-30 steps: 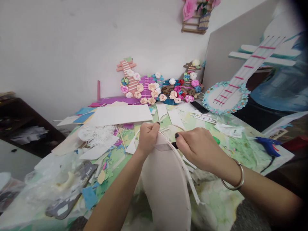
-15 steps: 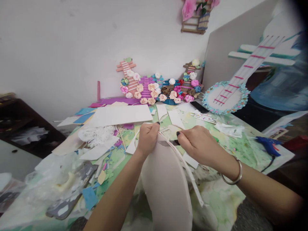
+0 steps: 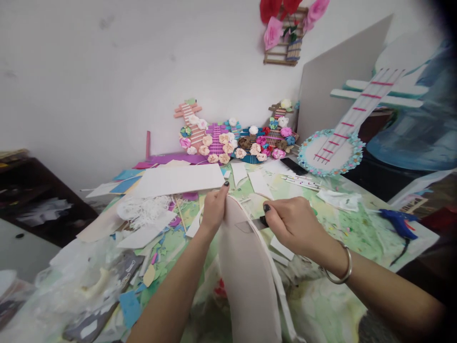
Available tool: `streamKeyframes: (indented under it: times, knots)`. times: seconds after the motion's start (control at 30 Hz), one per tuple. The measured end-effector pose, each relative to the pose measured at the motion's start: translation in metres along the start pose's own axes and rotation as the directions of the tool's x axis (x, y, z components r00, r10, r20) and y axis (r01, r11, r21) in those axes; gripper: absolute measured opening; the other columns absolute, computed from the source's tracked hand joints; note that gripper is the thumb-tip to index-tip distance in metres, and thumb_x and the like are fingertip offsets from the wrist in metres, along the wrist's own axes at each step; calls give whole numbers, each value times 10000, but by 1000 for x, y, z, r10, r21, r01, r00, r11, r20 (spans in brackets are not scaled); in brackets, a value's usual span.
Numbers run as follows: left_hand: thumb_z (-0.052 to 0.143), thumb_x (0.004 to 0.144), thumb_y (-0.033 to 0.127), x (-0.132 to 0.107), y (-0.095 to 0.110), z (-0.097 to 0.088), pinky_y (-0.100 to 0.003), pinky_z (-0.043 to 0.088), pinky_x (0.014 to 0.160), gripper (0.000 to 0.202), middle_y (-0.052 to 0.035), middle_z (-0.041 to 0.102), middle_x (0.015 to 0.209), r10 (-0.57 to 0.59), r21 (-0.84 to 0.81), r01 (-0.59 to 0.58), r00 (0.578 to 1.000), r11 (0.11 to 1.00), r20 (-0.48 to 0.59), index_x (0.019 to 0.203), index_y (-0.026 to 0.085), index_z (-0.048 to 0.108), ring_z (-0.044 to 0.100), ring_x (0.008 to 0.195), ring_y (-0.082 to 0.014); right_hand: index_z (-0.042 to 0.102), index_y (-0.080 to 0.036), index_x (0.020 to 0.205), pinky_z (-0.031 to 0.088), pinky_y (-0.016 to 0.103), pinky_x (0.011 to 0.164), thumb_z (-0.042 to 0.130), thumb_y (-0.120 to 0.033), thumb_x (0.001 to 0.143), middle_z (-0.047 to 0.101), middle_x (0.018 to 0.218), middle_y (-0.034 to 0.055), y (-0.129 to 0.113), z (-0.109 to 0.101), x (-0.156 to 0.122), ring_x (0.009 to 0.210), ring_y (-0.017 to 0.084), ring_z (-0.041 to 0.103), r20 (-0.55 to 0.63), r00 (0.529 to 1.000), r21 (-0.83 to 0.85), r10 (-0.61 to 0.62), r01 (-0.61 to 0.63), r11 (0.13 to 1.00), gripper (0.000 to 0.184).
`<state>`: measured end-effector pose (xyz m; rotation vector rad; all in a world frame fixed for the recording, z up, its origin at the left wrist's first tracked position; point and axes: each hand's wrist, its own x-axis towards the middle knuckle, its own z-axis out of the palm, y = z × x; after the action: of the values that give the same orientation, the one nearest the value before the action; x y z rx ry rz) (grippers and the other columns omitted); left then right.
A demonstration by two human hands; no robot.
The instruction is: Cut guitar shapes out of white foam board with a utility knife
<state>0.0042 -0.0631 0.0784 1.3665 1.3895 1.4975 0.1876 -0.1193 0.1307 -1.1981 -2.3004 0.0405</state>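
My left hand (image 3: 214, 208) is closed on the far end of a long, pale, curved board (image 3: 246, 281), its thumb along the top edge. The board stretches toward me and is tilted, with its near end cut off by the frame. In my right hand (image 3: 291, 221) is a knife (image 3: 263, 221) with a black handle, mostly hidden by the fingers. The blade lies across the board's right edge, its pointed tip over the face. A thin white strip (image 3: 285, 305) runs down along that edge, apart from it lower down.
Flower-decorated craft lutes (image 3: 216, 138) lean at the wall; a larger white one (image 3: 339, 136) stands right. A white sheet (image 3: 178, 178), shredded paper (image 3: 143, 208), a phone (image 3: 293, 166), a blue glue gun (image 3: 400, 223) and plastic wrap (image 3: 82, 281) lie on the table.
The view has tilted up slightly. The board appears narrower, turned more edge-on. The knife sits a little lower along the edge, and the loose strip hangs further down.
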Motion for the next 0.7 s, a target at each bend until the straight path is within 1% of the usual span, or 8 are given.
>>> streamKeyframes:
  times: [0.03,0.1,0.23,0.33,0.4,0.57,0.7]
  knots:
    - [473,772,474,-2,-2,2,-245,239,466,447,48,330,424,-38,-21,37,999,999,-28,442,180,408,299,447,-86,334,-160,537,149,269,529,345,-257,845,336,474,-33,-1,1,-1,455,66,276,10,1000,1,1,-1,1000,323]
    - [475,765,441,-8,-4,4,-251,204,462,432,63,233,429,-40,-43,37,997,998,-70,441,197,327,232,444,-79,326,-160,539,150,267,530,342,-244,841,335,476,-34,-2,2,-5,456,66,270,21,1000,20,-1,1,1000,314]
    - [419,781,363,-22,-3,4,-266,171,475,394,51,195,473,33,81,-24,993,996,-112,465,205,244,200,470,-83,309,-160,544,152,262,528,334,-233,839,321,480,-39,-5,-1,-15,456,64,252,54,998,57,-30,27,998,305]
    - [419,777,347,-29,-5,3,-278,156,473,399,46,172,471,25,146,-6,991,989,-133,476,210,196,193,464,-88,319,-158,551,137,267,528,334,-245,844,320,484,-41,-9,-2,-21,461,65,232,100,994,40,-38,34,999,305]
    - [420,771,339,-32,-8,4,-281,157,471,396,46,157,470,18,147,0,993,989,-117,483,213,179,182,463,-92,326,-158,554,128,272,532,334,-252,844,322,486,-41,-12,-2,-23,467,68,218,117,993,25,-30,28,999,305]
    - [390,761,321,-34,-16,4,-276,173,465,352,45,171,483,38,56,-37,999,998,-3,485,217,197,188,479,-101,349,-160,562,127,279,540,318,-277,852,344,500,-33,-13,3,-25,477,74,230,170,985,18,13,-16,1000,314]
    - [388,728,294,-34,-20,2,-272,179,466,320,39,193,487,54,32,-55,998,998,31,468,213,219,210,487,-103,354,-159,556,128,285,547,305,-279,860,353,499,-29,-10,6,-25,480,75,240,212,975,-8,61,-61,998,330]
